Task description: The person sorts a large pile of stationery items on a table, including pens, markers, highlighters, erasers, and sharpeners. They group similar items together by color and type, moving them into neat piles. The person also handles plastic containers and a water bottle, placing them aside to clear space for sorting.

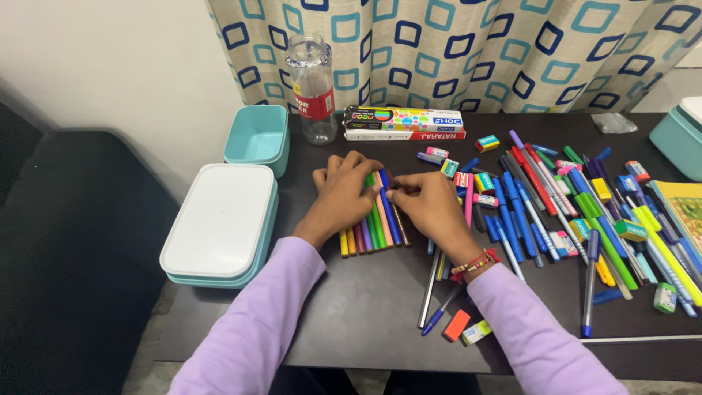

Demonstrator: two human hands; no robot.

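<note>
Head view: left hand (342,192) lies flat, fingers spread, across a row of markers (373,232) near the table's (365,322) left edge, pinning them side by side. Right hand (430,202) pinches a blue marker (390,216) at the row's right end, aligning it; loose pens (585,219) cover the right side.

The left hand (340,194) covers the upper ends of the row of markers (371,232) at centre frame, so their tips and full number cannot be told. The right hand (431,205) hides part of the pens beneath it. At the right edge, a teal container (681,139) and a yellow book (684,208) are cut off. Both lilac sleeves (256,329) run out at the bottom edge. The small erasers (636,230) in the pile at right are too small to tell apart
</note>
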